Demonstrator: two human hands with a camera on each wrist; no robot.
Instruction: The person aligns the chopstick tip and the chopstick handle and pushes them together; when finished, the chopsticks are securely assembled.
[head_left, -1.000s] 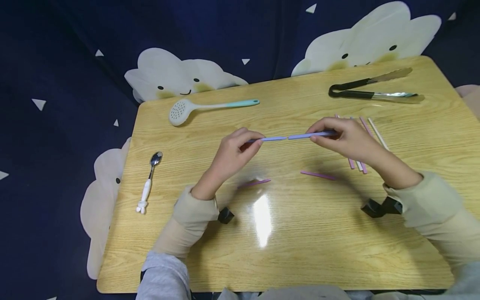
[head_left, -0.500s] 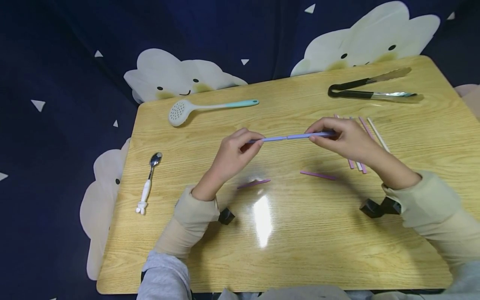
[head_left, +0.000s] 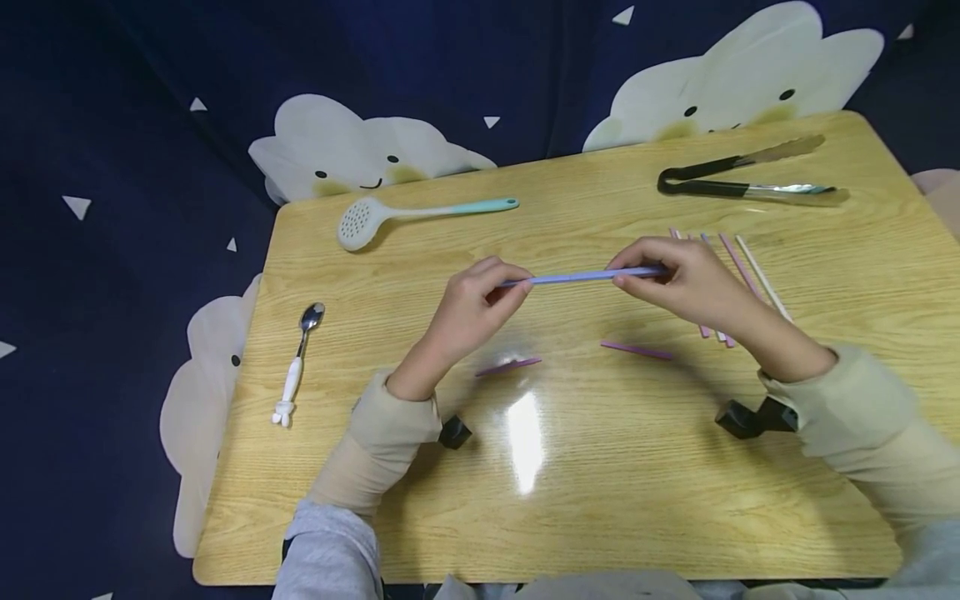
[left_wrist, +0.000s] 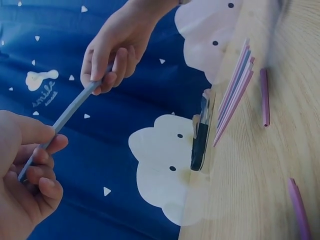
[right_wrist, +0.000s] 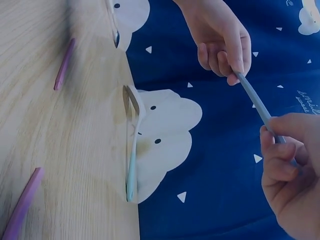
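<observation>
Up over the table, a thin blue-purple straw in two pieces is held end to end. My left hand (head_left: 477, 304) pinches the left straw piece (head_left: 547, 279) between thumb and fingers, and its outer end is hidden in the hand. My right hand (head_left: 686, 279) pinches the right straw piece (head_left: 592, 275) in the same way. The two inner ends meet in a straight line, with a faint seam. In the left wrist view the joined straw (left_wrist: 72, 107) runs slanting from one hand to the other. Below lie two short purple straw pieces, one at left (head_left: 510, 367) and one at right (head_left: 636, 350).
Several pink, white and blue straws (head_left: 761, 275) lie partly under the right forearm. Black-handled tongs (head_left: 712, 189) are at the back right of the wooden table (head_left: 600, 500). A skimmer (head_left: 427, 213) lies at the back left, a white-handled spoon (head_left: 294, 375) at the left.
One second ago a small gap showed between the two blue-purple straw pieces. It has closed as the hands came slightly together, and the ends now meet.
</observation>
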